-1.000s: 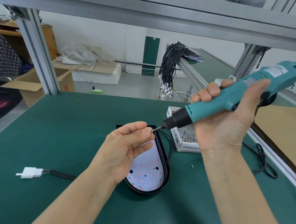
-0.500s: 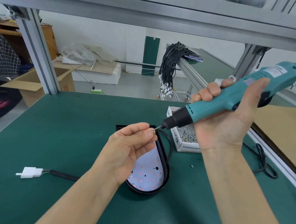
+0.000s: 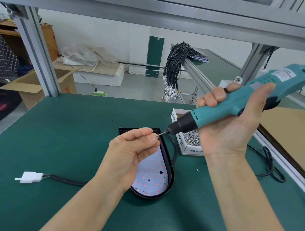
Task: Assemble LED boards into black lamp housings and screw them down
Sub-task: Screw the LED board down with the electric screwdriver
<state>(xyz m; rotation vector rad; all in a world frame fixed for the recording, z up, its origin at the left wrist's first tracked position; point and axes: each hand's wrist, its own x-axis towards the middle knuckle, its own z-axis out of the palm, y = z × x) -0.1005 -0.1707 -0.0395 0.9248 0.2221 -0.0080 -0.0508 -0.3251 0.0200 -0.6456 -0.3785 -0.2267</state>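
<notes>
One lamp housing (image 3: 170,183) lies on the bench (image 3: 61,129) with the LED board (image 3: 151,179) seated inside, nearest the person. Above it, the left hand (image 3: 129,154) pinches a screw (image 3: 156,136) against the driver (image 3: 235,108) tip; the right hand (image 3: 230,128) grips the tool. Over the past second nothing has shifted: loading unfinished, no screw visibly driven. Beyond the housing sits the screw box (image 3: 185,144).

White wall (image 3: 102,39), grey floor (image 3: 145,87), aluminium frame post (image 3: 38,54), open cardboard box (image 3: 38,89), wooden cabinet (image 3: 49,41)
</notes>
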